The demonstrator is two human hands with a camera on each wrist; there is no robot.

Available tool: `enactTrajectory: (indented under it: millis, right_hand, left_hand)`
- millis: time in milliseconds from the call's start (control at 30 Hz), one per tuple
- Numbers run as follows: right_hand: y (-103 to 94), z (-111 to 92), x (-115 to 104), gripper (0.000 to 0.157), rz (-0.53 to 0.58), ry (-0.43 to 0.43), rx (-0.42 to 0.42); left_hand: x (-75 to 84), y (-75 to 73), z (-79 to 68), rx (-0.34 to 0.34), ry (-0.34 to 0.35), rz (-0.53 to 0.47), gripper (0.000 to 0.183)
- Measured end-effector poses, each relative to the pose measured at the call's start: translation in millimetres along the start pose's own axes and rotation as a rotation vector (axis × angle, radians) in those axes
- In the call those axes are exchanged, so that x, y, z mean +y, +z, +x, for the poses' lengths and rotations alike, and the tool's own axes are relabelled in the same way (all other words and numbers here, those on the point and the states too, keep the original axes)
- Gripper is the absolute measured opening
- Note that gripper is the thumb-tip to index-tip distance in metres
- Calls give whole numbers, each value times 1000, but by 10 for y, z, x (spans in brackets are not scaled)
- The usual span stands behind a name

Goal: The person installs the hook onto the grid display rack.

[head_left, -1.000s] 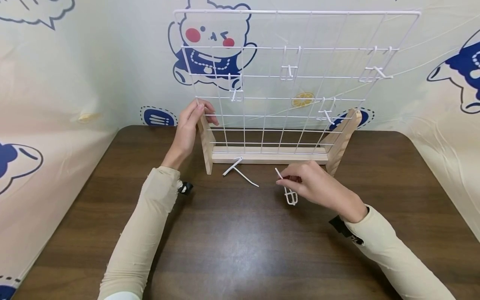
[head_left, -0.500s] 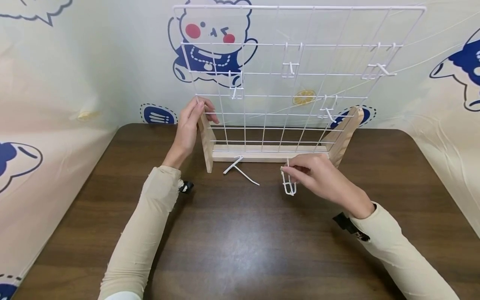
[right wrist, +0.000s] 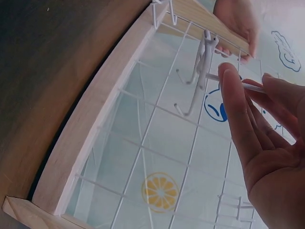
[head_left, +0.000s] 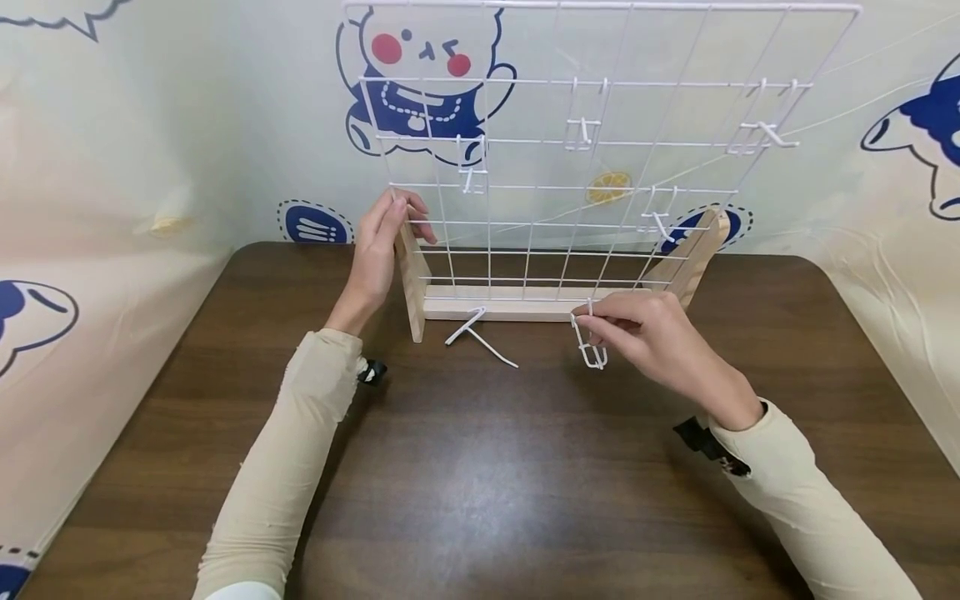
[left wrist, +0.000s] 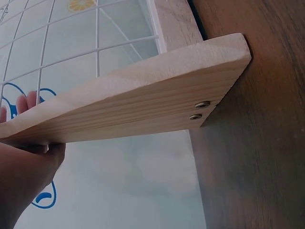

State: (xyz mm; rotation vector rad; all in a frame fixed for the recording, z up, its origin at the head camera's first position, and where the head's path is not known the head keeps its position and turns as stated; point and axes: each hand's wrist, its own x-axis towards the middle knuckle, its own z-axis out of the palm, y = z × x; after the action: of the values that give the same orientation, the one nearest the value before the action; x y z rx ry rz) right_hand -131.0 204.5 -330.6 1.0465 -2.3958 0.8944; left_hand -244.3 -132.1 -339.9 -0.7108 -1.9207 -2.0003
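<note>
My right hand (head_left: 663,337) pinches a white wire hook (head_left: 592,357) by its straight prong, in front of the rack's base. In the right wrist view the prong runs between thumb and fingers, and the wire hook's (right wrist: 203,71) two bent ends point away from the hand. My left hand (head_left: 375,254) grips the top of the left wooden side (head_left: 412,292) of the rack; in the left wrist view part of the fingers is hidden behind that side piece (left wrist: 143,102). A second wire hook (head_left: 468,328) lies on the table at the rack's foot.
The rack's white wire grid (head_left: 600,7) leans back above a wooden base bar (head_left: 510,310). Several white hooks hang on it, one of them near the top right (head_left: 757,133). A printed cloth (head_left: 247,125) stands behind the brown table (head_left: 480,467).
My right hand has carried the hook to the right and toward the rack, turning it somewhat. The left hand keeps its hold; the head view has tilted slightly down.
</note>
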Motion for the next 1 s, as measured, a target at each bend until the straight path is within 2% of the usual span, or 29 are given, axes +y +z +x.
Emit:
enactTrajectory:
  millis: [233,333,500,733,1000]
  right_hand:
    - [-1,8,12,12,19,-5,25]
    - [-22,-13,37,15,26,8,75]
    - [-37,13,72,18,68,19,127]
    - [-78,44,65,18,53,40,217]
    - [-10,-53,104,18,44,24,325]
  left_hand:
    - [-5,16,22,2,6,19,34]
    - [-34,45,42,-1,3,16,33]
    - [-69,54,49,34,11,16,32]
    - [-77,73,65,61,38,10,32]
    - [-113,68,57,69,46,36,36]
